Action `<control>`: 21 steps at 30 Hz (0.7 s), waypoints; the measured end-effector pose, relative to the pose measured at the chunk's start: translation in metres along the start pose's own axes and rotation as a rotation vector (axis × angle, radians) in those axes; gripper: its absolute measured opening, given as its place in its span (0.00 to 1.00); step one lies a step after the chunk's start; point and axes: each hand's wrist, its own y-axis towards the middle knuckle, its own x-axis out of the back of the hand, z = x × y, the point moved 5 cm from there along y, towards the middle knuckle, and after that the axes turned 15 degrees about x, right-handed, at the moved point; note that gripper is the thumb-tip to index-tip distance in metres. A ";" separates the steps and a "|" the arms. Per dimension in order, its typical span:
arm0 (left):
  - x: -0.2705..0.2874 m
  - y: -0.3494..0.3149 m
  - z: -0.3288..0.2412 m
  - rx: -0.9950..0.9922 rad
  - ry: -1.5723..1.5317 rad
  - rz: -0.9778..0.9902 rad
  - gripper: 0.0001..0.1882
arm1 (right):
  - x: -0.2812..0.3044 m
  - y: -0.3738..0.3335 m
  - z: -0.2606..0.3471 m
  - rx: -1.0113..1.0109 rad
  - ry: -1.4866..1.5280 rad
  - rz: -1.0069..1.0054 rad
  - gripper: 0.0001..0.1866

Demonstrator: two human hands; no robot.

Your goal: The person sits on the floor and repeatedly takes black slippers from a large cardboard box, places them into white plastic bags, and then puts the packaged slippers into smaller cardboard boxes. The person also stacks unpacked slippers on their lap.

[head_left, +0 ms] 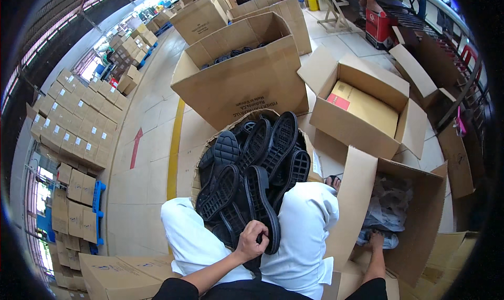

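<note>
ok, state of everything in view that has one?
Left hand: curled, gripping the near end of a black shoe sole
Right hand: at clear plastic bags, grip unclear
Other black soles: heaped, overlapping
Right-side carton: open, bags inside
Carton beyond it: open, red-labelled tan box inside
Large carton: open, soles inside
Yellow jug: upright

Covered and cropped around you

Your left hand (253,240) curls some fingertips out of sight against the black shoe sole (260,203). What the clear plastic wrapping (388,208) by your right hand (376,240) holds, you cannot make out. Your white trouser legs (302,226) cover some heaped soles (257,145); the tall carton (252,87) hides most dark pieces (237,52) inside
</note>
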 end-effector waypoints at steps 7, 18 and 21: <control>-0.001 0.005 -0.007 -0.028 -0.015 0.007 0.05 | -0.073 0.017 -0.073 -0.039 -0.002 -0.238 0.32; 0.000 0.003 -0.003 -0.005 -0.024 0.010 0.05 | 0.001 -0.036 -0.029 -0.140 0.210 -0.605 0.15; -0.001 0.003 0.000 0.006 -0.022 0.021 0.05 | -0.029 -0.013 -0.066 -0.335 0.843 -0.873 0.10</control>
